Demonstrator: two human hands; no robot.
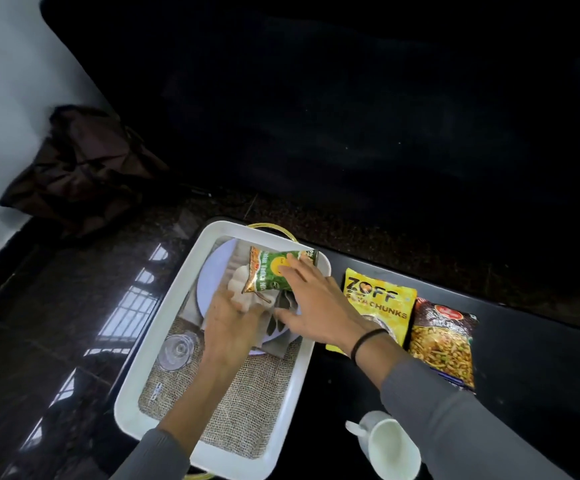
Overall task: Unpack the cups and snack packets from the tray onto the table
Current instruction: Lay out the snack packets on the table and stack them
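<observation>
A green snack packet [270,271] lies at the far end of the white tray [163,327]. My right hand [316,303] reaches across from the right, its fingers spread and resting on the packet's right half, thumb apart below it. My left hand [227,327] is inside the tray with blurred fingertips at the packet's lower left corner; whether they grip it is unclear. On the black table to the right lie a yellow soya chunks packet [382,299] and a dark red namkeen packet [444,341]. A white cup [389,448] stands near the front edge.
The tray's floor carries a printed picture of a plate, a glass and burlap. A thin yellow ring [271,227] shows behind the tray's far rim. A crumpled brown cloth [80,168] lies on the glossy floor at the left. Beyond the table everything is dark.
</observation>
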